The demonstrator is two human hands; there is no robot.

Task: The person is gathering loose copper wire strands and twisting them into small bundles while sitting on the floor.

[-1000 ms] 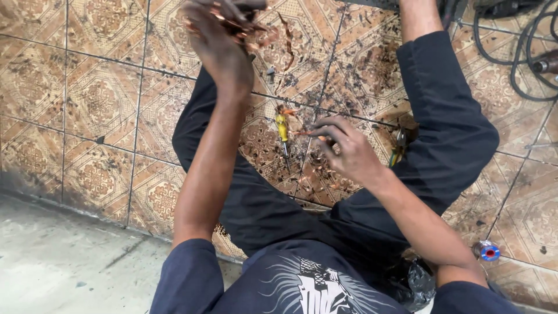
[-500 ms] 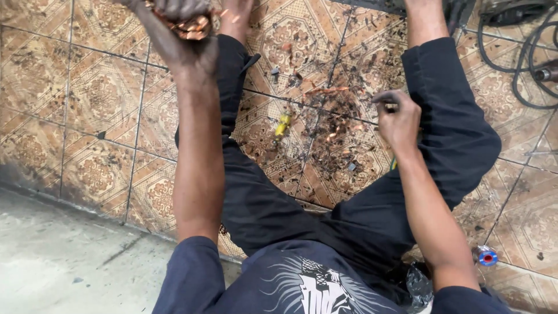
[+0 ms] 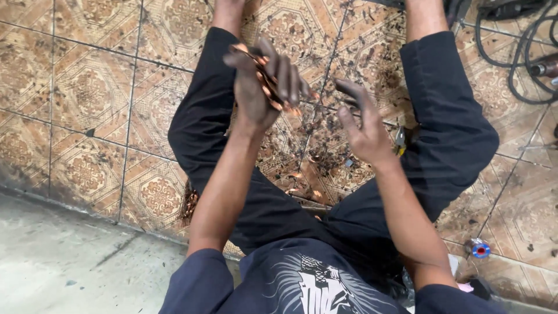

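Bundle of copper wire strands (image 3: pixel 268 81) being held up above the patterned tiled floor (image 3: pixel 87 99), between the outstretched legs in dark trousers (image 3: pixel 447 134). Left hand (image 3: pixel 264 78) gripping that bundle, fingers (image 3: pixel 285 75) curled and pressed together around it, copper ends poking out beside the knuckles. Right hand (image 3: pixel 363 125) hovering just to the right of the bundle, apart from it, fingers (image 3: pixel 351 93) loosely spread and bent, holding nothing visible. Lying below the bundle on the floor: a litter of copper scraps and dark debris (image 3: pixel 314 168). Showing right of the bundle, past the right wrist, part of a small yellow-handled tool (image 3: pixel 400 139). Resting far to the right of the bundle, black cables (image 3: pixel 523 52); lower right of it, a small blue and red spool (image 3: pixel 479 249).
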